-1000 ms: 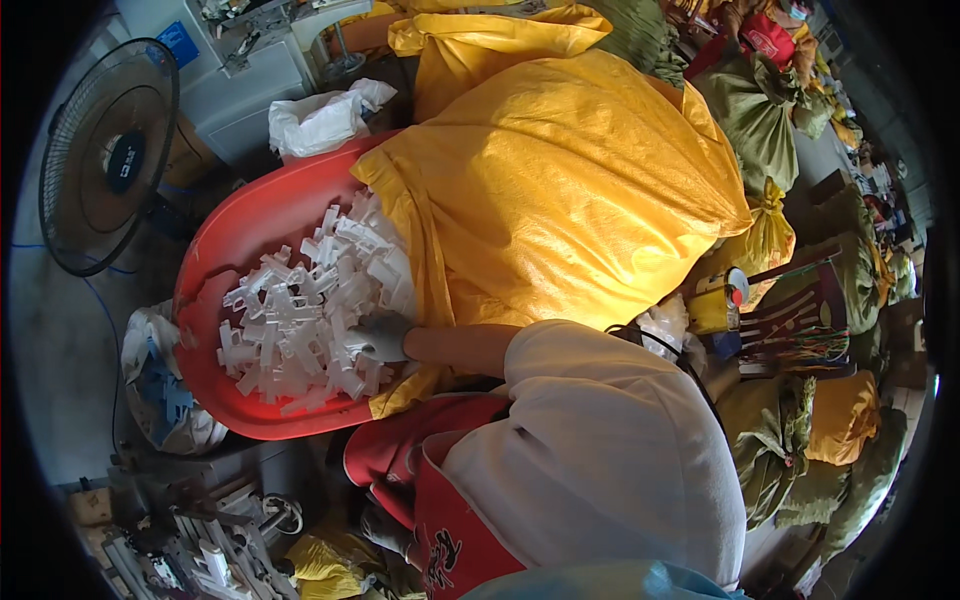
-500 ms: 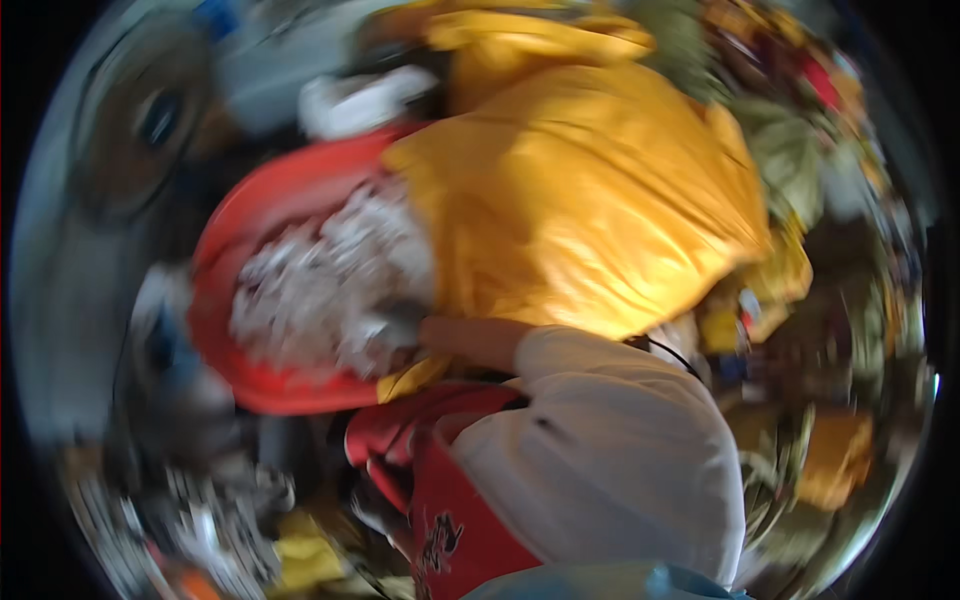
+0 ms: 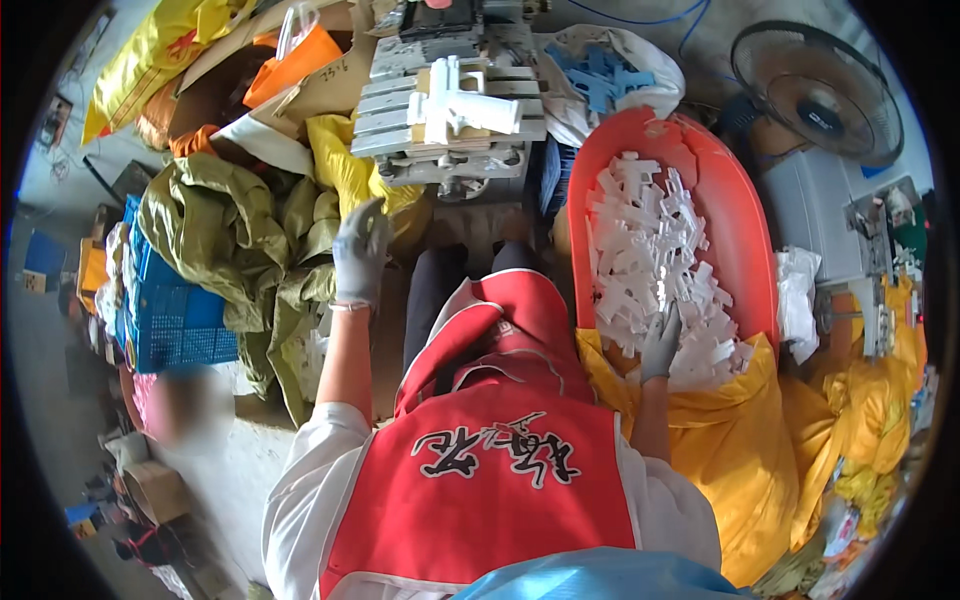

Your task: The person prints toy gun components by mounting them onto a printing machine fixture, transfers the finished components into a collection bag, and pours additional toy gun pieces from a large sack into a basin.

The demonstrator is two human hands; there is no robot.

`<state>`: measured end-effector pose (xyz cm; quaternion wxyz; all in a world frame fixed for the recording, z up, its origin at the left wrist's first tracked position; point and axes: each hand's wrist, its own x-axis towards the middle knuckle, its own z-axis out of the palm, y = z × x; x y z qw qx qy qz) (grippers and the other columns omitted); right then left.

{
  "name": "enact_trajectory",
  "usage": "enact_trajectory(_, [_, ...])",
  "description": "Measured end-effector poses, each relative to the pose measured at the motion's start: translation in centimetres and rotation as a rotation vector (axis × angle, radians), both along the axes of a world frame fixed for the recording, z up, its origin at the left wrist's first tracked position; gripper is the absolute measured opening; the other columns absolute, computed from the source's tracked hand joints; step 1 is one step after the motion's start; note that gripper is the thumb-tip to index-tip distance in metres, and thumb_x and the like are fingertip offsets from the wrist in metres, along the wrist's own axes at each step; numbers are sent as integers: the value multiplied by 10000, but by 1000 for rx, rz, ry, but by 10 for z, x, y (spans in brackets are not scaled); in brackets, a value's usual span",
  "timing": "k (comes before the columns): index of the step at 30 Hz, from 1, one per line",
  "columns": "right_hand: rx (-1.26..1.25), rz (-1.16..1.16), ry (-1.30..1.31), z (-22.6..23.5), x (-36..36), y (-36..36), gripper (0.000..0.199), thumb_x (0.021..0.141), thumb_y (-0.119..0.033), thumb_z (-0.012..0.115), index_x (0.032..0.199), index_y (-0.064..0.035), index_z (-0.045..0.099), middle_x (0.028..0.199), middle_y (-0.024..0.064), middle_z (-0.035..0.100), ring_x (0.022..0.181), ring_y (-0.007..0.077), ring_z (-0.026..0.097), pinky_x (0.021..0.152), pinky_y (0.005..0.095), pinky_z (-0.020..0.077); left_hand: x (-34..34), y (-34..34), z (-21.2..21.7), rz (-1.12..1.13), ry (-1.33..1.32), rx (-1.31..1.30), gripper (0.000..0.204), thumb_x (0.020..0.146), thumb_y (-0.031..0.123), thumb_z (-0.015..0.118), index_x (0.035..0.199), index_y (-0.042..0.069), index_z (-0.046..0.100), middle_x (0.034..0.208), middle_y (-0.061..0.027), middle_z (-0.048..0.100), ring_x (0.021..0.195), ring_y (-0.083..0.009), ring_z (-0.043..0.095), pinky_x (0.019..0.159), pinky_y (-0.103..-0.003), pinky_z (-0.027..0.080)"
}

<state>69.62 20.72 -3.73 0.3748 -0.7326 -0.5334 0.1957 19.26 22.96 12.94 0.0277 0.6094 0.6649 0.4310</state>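
Gloved fingers (image 3: pixel 668 325) of the right hand (image 3: pixel 660 345) are sunk, half curled, into white plastic parts (image 3: pixel 655 260) heaped in the red tub (image 3: pixel 740 240), at its near edge. The left hand (image 3: pixel 360 250) is held open beside olive sacks (image 3: pixel 240 240); a yellow sack (image 3: pixel 740 450) is pressed against the tub's near rim.

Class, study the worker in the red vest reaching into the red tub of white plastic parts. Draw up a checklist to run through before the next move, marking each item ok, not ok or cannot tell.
1. Right hand gloved and on the white plastic parts: ok.
2. Right hand grips a part: cannot tell, fingers buried in the pile.
3. Left hand gloved and empty, raised near the olive sack: ok.
4. Red tub holds plenty of parts: ok.
5. White part seated on the grey metal fixture: ok.
6. Yellow sack clear of the tub: not ok, it overlaps the near rim.
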Motion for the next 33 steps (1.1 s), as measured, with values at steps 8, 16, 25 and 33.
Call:
enact_trajectory(8, [76, 296, -158, 36, -22, 13, 422, 909, -137, 517, 1299, 3, 439, 1263, 214, 499, 1157, 372, 490, 972, 406, 402, 4, 43, 29, 92, 167, 285, 269, 871, 71, 572, 1134, 16, 597, 1075, -157, 617, 1009, -301, 581, 878, -369, 467])
enact_trajectory(16, [-168, 280, -248, -20, -33, -20, 505, 865, -167, 538, 1337, -49, 401, 1262, 242, 468, 1141, 410, 470, 946, 449, 401, 2, 42, 36, -48, 81, 207, 276, 861, 44, 572, 1135, 14, 594, 1112, -154, 593, 1002, -299, 589, 876, -355, 476])
enact_trajectory(25, [-184, 293, -292, -20, -36, -19, 502, 872, -202, 537, 1331, -45, 408, 1217, 247, 486, 1109, 419, 487, 933, 446, 408, 3, 49, 42, 45, 196, 284, 316, 801, 58, 590, 1115, 27, 604, 1182, -182, 566, 1097, -349, 533, 953, -398, 422])
enact_trajectory(33, [-159, 333, -248, -13, -27, -13, 468, 883, -189, 532, 1307, -17, 434, 1217, 242, 502, 1112, 404, 494, 943, 427, 409, -3, 47, 40, -34, 133, 257, 306, 799, 34, 587, 1104, 22, 605, 1206, -180, 555, 1117, -350, 528, 960, -393, 427])
